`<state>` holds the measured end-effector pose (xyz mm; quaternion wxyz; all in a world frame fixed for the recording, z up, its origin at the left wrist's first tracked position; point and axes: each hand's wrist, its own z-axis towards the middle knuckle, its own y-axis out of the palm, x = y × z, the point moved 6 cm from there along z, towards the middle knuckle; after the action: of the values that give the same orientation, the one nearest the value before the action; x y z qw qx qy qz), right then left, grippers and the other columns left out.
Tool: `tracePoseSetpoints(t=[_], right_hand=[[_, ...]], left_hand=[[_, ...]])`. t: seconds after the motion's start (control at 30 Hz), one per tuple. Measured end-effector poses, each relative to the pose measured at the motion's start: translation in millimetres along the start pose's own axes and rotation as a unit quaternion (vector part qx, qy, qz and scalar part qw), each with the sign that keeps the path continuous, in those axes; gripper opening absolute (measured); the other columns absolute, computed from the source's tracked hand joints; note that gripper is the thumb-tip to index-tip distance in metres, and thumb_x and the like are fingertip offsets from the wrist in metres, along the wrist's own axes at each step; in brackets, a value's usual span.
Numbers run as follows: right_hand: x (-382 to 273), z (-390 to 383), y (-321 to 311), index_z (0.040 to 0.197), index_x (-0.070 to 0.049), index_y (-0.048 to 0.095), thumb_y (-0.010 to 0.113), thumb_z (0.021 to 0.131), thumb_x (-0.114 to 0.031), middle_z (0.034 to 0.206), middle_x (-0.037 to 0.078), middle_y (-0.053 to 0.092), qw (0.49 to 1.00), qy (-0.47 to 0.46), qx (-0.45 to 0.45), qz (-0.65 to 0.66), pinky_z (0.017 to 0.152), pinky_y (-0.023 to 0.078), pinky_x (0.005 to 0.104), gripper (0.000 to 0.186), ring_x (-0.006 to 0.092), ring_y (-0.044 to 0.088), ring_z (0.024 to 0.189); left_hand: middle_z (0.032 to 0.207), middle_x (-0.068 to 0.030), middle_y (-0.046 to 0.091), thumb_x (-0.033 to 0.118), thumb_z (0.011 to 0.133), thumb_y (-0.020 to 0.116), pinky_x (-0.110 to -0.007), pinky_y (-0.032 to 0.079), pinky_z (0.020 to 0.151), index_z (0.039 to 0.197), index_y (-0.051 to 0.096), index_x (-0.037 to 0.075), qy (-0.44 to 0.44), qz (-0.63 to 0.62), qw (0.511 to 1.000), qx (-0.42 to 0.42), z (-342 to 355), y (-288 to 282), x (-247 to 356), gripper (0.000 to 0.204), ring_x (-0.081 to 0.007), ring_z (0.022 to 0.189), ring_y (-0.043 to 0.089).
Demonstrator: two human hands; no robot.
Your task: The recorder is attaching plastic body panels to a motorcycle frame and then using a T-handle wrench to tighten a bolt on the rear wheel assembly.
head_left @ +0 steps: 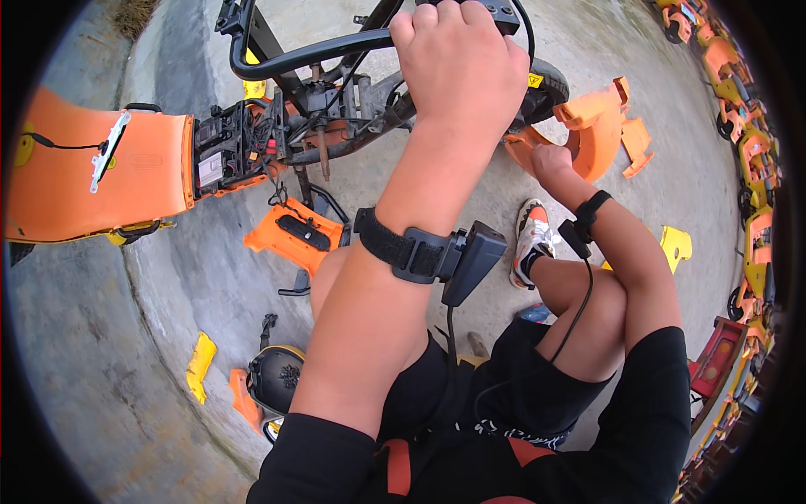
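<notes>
My left hand (457, 67) is wrapped over the black tube frame (311, 52) of a partly stripped scooter (340, 118) at the top. My right hand (552, 162) is lower and to the right, fingers curled at the curved orange plastic panel (586, 143) beside the front wheel (550, 84); what those fingertips hold is hidden. Exposed wiring and a battery compartment (220, 155) join the frame to an orange body section (147, 168) on the left. An orange cover with a black insert (290, 235) lies below the frame. Both my wrists carry strapped black devices with cables.
A small orange piece (635, 147) and yellow panels (674, 250) lie on the concrete at right. A yellow piece (200, 368) and a black rounded part (273, 378) are at lower left. A long line of orange and yellow scooters (743, 160) curves along the right edge, near a red object (714, 353).
</notes>
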<state>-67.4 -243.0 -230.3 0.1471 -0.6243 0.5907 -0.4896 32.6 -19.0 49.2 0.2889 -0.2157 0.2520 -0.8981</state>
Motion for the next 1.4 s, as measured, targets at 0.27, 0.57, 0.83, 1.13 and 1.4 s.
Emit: tracePoseSetpoints(t=[0.27, 0.57, 0.83, 1.13, 1.4], right_hand=[[-38.3, -8.2, -18.9, 0.113, -0.007, 0.073, 0.063, 0.088, -0.014, 0.106, 0.011, 0.073, 0.992, -0.017, -0.035, -0.123, 0.067, 0.055, 0.0465, 0.027, 0.0306, 0.071, 0.092], [1.4, -9.6, -3.5, 0.111, -0.006, 0.066, 0.062, 0.088, -0.014, 0.105, 0.013, 0.073, 1.000, 0.020, 0.016, 0.001, 0.072, 0.056, 0.0414, 0.025, 0.0270, 0.072, 0.094], [16.3, -2.0, 19.8, 0.110, -0.003, 0.059, 0.058, 0.090, -0.014, 0.109, 0.015, 0.071, 0.994, 0.026, 0.014, 0.108, 0.087, 0.053, 0.0427, 0.023, 0.0300, 0.070, 0.101], [9.6, -73.9, -99.3, 0.121, -0.001, 0.061, 0.059, 0.095, -0.030, 0.100, 0.014, 0.071, 0.957, -0.133, 0.125, 0.226, 0.086, 0.052, 0.0417, 0.039, 0.0286, 0.070, 0.092], [194.6, -106.0, -154.9, 0.115, 0.002, 0.063, 0.057, 0.099, -0.037, 0.100, 0.013, 0.070, 0.751, 0.117, 0.332, 0.559, 0.084, 0.051, 0.0304, 0.044, 0.0194, 0.067, 0.095]], left_hand=[[0.084, -0.0119, 0.066, 0.028, 0.075, 0.068, -0.044, 0.037, 0.089, 0.080, 0.065, 0.003, -0.021, 0.005, 1.000, 0.002, 0.4, 6.1, 0.6, 0.026, -0.0286, 0.086, 0.060], [0.085, -0.0128, 0.066, 0.028, 0.076, 0.067, -0.046, 0.037, 0.089, 0.081, 0.064, 0.002, -0.042, -0.022, 0.999, 0.008, 1.5, 4.0, 0.5, 0.027, -0.0304, 0.088, 0.060], [0.085, -0.0109, 0.063, 0.025, 0.075, 0.068, -0.042, 0.035, 0.094, 0.081, 0.065, 0.003, -0.033, -0.033, 0.999, -0.002, -3.0, 6.3, -1.1, 0.022, -0.0269, 0.091, 0.057], [0.085, -0.0117, 0.065, 0.029, 0.076, 0.069, -0.044, 0.036, 0.090, 0.080, 0.064, 0.004, -0.047, -0.038, 0.998, -0.007, 2.3, 5.2, -3.6, 0.026, -0.0287, 0.089, 0.058], [0.085, -0.0110, 0.064, 0.028, 0.075, 0.069, -0.045, 0.036, 0.091, 0.081, 0.062, 0.004, -0.048, -0.059, 0.997, -0.020, 2.3, 6.3, -4.4, 0.025, -0.0285, 0.088, 0.058]])
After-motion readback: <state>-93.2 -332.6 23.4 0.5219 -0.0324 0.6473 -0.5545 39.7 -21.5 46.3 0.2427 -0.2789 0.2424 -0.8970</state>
